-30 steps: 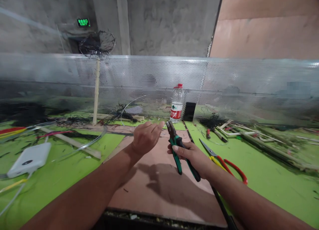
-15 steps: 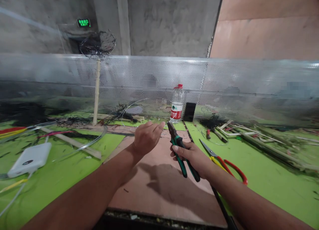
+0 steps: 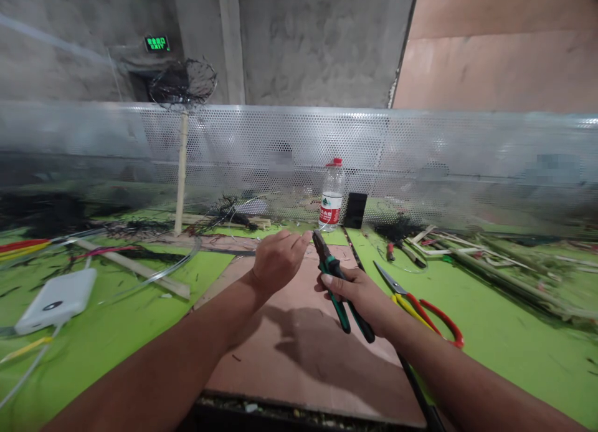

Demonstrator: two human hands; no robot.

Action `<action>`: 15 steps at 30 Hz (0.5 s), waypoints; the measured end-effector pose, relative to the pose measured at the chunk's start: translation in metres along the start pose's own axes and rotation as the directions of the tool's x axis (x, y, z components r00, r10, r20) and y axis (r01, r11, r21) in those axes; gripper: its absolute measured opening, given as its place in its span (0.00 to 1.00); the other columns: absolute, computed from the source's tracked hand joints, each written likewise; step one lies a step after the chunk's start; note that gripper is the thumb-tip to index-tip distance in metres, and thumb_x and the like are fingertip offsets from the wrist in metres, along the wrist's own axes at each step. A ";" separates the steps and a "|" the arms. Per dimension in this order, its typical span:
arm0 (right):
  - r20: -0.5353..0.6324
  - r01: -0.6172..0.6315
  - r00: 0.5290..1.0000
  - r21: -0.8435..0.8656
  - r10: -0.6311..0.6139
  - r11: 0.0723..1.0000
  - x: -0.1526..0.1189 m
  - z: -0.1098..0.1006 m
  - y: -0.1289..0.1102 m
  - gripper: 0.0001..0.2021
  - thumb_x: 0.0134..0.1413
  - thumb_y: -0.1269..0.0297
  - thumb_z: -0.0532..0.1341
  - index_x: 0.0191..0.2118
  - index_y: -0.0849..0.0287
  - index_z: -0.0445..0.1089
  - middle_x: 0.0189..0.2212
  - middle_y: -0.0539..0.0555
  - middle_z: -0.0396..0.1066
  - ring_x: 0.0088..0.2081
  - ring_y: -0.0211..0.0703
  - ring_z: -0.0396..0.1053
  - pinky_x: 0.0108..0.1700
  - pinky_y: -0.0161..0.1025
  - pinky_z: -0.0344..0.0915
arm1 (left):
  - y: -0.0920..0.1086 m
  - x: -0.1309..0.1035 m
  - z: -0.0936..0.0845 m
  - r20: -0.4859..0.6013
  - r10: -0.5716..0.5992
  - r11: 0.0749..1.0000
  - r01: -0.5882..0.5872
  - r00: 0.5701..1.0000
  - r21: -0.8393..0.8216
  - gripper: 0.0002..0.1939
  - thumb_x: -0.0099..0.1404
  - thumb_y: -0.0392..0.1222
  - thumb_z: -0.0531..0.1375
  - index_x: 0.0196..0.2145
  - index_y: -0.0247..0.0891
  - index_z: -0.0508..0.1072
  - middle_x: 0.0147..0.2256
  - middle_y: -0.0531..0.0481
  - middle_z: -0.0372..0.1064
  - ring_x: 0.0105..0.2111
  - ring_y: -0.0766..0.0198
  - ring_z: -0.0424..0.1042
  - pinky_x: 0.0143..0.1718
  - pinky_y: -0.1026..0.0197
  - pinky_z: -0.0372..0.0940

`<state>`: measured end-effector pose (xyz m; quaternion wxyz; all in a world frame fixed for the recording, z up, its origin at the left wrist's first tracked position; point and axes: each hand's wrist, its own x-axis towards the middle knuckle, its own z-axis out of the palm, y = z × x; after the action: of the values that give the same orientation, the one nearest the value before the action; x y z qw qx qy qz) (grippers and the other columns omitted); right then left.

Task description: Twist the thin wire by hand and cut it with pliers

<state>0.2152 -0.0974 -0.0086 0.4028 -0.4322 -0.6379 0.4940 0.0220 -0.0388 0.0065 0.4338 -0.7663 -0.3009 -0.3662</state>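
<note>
My right hand [image 3: 348, 288] is wrapped round the green-and-black handles of a pair of pliers [image 3: 332, 265], whose jaws point up and away from me. The fingers of my left hand [image 3: 281, 260] are pinched together just left of the jaws. A thin pale wire [image 3: 243, 202] arcs behind this hand and seems to run to the pinched fingertips, though the grip itself is hard to see. Both hands are above a brown board [image 3: 299, 369]. Scissors with red and yellow handles [image 3: 420, 307] lie right of my right hand.
A water bottle [image 3: 331, 201] and a dark phone [image 3: 355, 210] stand at the back before a perforated metal screen [image 3: 299, 136]. On the left are a white power bank [image 3: 58, 298] and a wooden stick [image 3: 140, 270]. Plant stalks and strips [image 3: 504, 276] lie right.
The wire behind my left hand has shifted slightly, and the left fingertips have edged a little toward the pliers' jaws. My right hand keeps its grip almost unmoved.
</note>
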 end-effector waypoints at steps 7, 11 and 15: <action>0.028 0.018 0.999 0.084 -0.021 0.996 0.003 -0.001 0.004 0.21 0.47 0.49 0.62 0.38 0.64 0.71 0.36 0.60 0.73 0.39 0.47 0.68 0.44 0.45 0.62 | 0.001 -0.002 0.003 -0.002 -0.038 0.999 0.037 0.999 -0.035 0.13 0.65 0.36 0.51 0.47 0.33 0.67 0.30 0.49 0.71 0.30 0.64 0.68 0.34 0.60 0.60; 0.034 0.021 0.999 0.111 -0.025 0.994 0.003 0.000 0.005 0.19 0.47 0.51 0.62 0.38 0.63 0.71 0.36 0.60 0.73 0.39 0.47 0.68 0.44 0.44 0.62 | 0.002 -0.003 0.005 0.001 -0.056 0.998 0.056 0.998 -0.034 0.14 0.65 0.36 0.51 0.47 0.34 0.67 0.32 0.48 0.72 0.32 0.64 0.69 0.35 0.60 0.61; 0.042 0.021 0.999 0.137 -0.027 0.990 0.003 0.000 0.006 0.18 0.47 0.52 0.63 0.37 0.63 0.71 0.34 0.59 0.72 0.36 0.45 0.69 0.42 0.43 0.63 | 0.004 -0.003 0.006 0.013 -0.092 0.994 0.092 0.996 -0.059 0.14 0.65 0.36 0.51 0.48 0.34 0.67 0.33 0.47 0.73 0.33 0.63 0.70 0.37 0.60 0.62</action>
<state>0.2148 -0.0938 -0.0142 0.4234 -0.3852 -0.6163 0.5409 0.0248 -0.0358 -0.0001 0.3918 -0.7661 -0.3271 -0.3905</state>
